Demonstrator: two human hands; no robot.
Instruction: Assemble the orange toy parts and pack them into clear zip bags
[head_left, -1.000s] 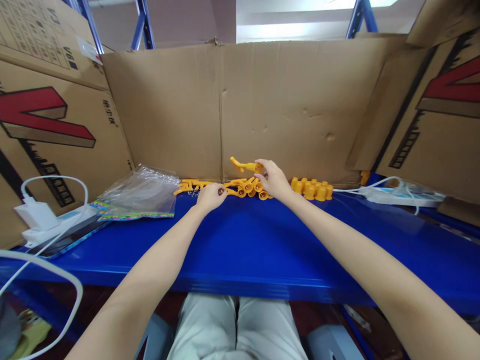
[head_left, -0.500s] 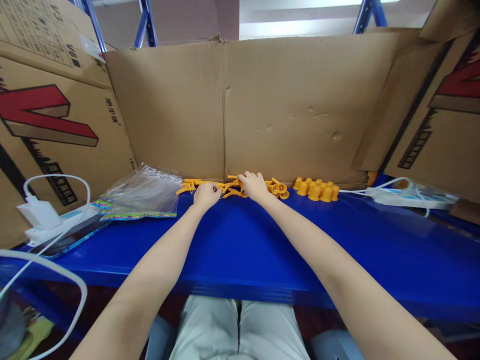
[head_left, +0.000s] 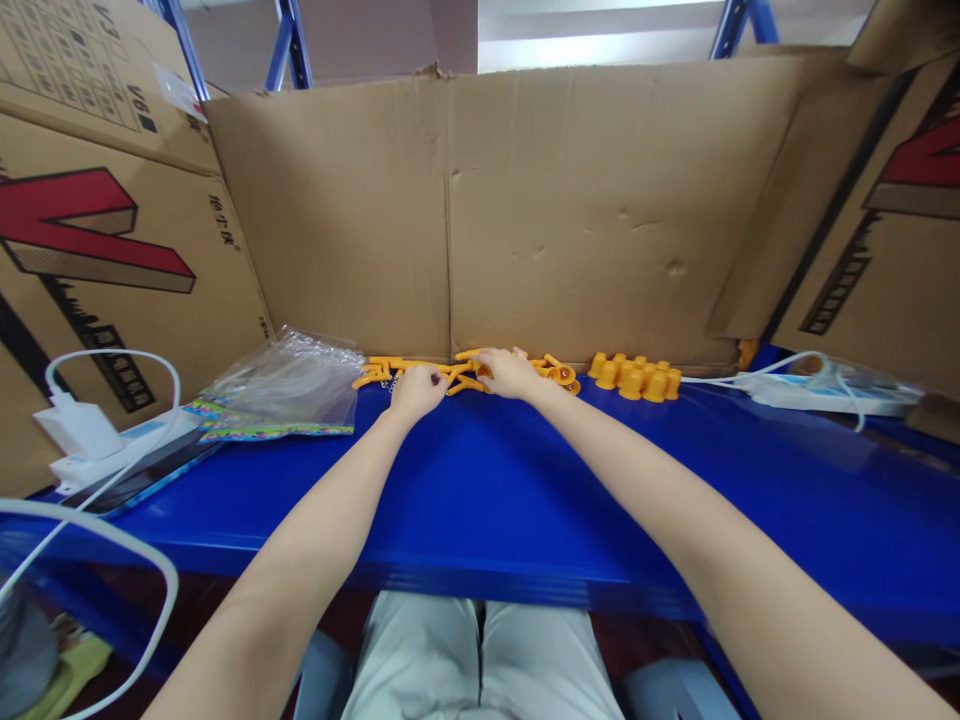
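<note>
A row of orange plastic stick-like pieces (head_left: 386, 371), some with small metal chains, lies along the foot of the cardboard wall. My left hand (head_left: 417, 393) is closed over the middle of this row; a small dark spot shows at its fingertips, too small to name. Just right of it, my right hand (head_left: 511, 373) has its fingers curled at an orange cup-ended piece (head_left: 484, 371). More orange cup-ended pieces (head_left: 564, 375) lie beyond that wrist. Farther right stands a tight cluster of upturned orange cups (head_left: 635, 378).
Clear plastic bags (head_left: 289, 390) with a colourful edge lie left on the blue table (head_left: 495, 490). A white charger (head_left: 77, 428) on a power strip and a dark phone (head_left: 142, 480) are at far left. Another white power strip (head_left: 832, 393) sits right. Cardboard (head_left: 585, 210) encloses the back and sides.
My right hand has shifted slightly, its fingers now lower and curled by a cup-ended piece. My left hand has moved a touch to the right, still closed.
</note>
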